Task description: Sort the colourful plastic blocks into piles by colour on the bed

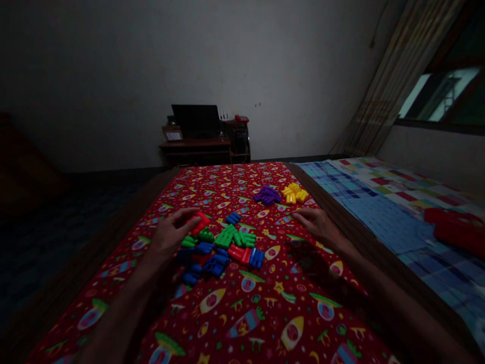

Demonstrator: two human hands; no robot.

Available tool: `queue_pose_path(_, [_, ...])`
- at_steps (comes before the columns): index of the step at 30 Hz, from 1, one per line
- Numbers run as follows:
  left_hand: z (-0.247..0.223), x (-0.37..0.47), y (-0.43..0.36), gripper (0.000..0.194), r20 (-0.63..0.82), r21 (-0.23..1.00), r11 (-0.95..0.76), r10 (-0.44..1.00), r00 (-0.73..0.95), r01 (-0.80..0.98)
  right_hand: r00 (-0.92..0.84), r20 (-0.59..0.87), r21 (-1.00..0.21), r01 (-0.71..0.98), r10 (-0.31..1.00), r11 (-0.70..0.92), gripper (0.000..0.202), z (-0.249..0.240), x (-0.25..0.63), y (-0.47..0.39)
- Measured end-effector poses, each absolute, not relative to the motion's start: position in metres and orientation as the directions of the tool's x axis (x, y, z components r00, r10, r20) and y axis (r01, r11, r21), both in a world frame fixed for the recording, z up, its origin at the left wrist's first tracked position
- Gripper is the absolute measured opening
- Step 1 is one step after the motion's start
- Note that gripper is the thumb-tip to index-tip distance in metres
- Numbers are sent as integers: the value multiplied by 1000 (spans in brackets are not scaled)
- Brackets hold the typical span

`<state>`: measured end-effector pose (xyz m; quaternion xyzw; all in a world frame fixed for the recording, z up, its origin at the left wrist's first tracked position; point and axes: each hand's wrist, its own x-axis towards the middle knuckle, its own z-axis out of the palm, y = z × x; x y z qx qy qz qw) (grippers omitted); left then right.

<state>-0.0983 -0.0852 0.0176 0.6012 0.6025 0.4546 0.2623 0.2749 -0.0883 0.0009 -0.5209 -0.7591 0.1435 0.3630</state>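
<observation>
On the left I have the left hand [172, 233] part-closed, thumb and fingertips seeming to pinch a red piece [202, 224] at the far edge of a loose heap of green, blue and red blocks [226, 235] on the patterned cloth [265, 308]. Farther right I see purple blocks [267, 195] and yellow blocks [294, 193] in separate clusters, apparently placed so each colour lies by itself; nearer me, the right hand [318, 225] hovers loosely curled, nothing visible in its fingers.
</observation>
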Motion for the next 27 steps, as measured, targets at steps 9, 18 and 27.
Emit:
queue_pose_path(9, [-12,-2,-125,25,351,882,-360,932,87,304,-520,301,-777,352,799,522,25,-20,182,-119])
queue_pose_path(18, [-30,9,-127,13,271,852,-337,939,214,400,-530,197,-818,375,825,437,31,-13,219,-127])
queue_pose_path(27, [-28,-23,-124,21,336,462,-635,771,540,619,-336,301,-451,775,892,444,25,-20,283,-107])
